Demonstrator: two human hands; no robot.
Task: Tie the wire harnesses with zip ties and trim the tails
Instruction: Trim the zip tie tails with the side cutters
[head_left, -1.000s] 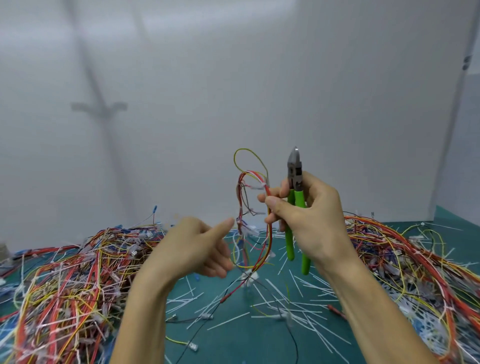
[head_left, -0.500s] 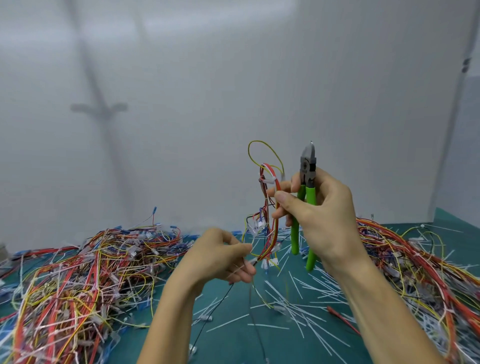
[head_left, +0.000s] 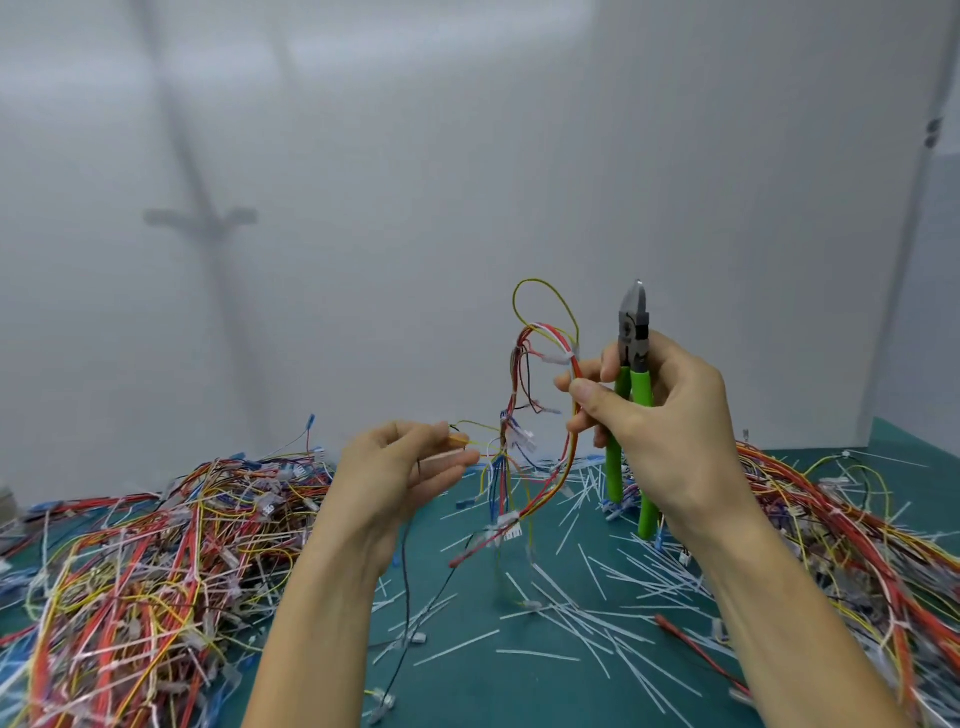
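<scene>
Noted wire harness (head_left: 521, 440) aloft over green table (head_left: 467, 691), pinched near its top by right hand (head_left: 670, 415) also wrapped round cutters (head_left: 634, 322), yellow lead (head_left: 480, 427) seemingly pinched in left hand (head_left: 389, 473); could slip from so divided a grip, or nick insulation on the blades.

The right hand (head_left: 660, 415) grips green-handled cutters (head_left: 635, 395) and a wire harness (head_left: 540, 415); left of the harness, the left hand (head_left: 400, 467) seemingly pinches its yellow strand.
</scene>
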